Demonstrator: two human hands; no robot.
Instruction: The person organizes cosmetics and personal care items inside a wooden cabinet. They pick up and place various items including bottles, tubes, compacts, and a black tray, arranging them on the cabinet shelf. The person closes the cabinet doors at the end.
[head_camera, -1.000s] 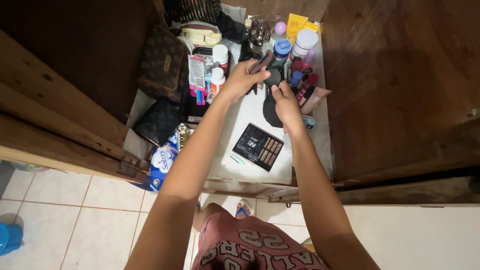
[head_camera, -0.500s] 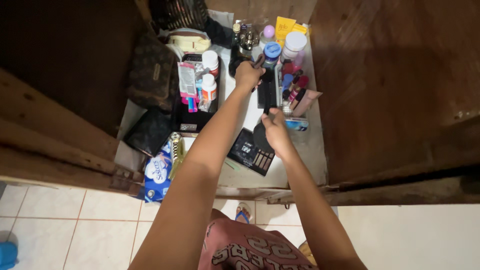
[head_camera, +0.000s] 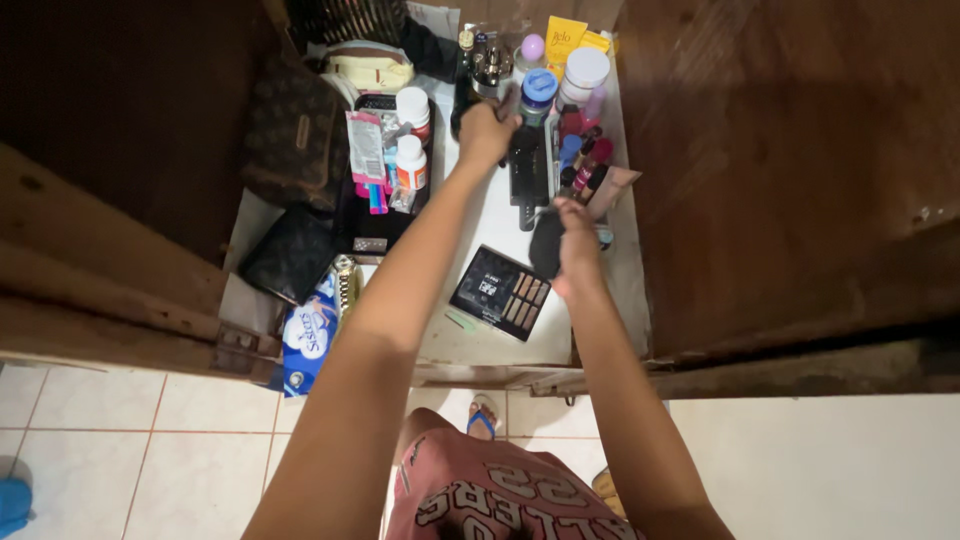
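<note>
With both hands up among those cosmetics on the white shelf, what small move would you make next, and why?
Probably lower the flat black hairbrush onto the bare white shelf. The left hand grips its top end among crowded bottles, and the right hand rests on a round black pouch near its handle. The open patch beside the dark eyeshadow palette looks like the only free room.

A long black hairbrush (head_camera: 527, 175) lies flat on the white shelf (head_camera: 490, 225), handle pointing toward six o'clock, its head end at twelve o'clock under the left hand (head_camera: 487, 133), which closes around it. At the handle's four o'clock, the right hand (head_camera: 578, 240) rests on a round black compact (head_camera: 546, 248), just beside a row of lipsticks (head_camera: 588, 170).
</note>
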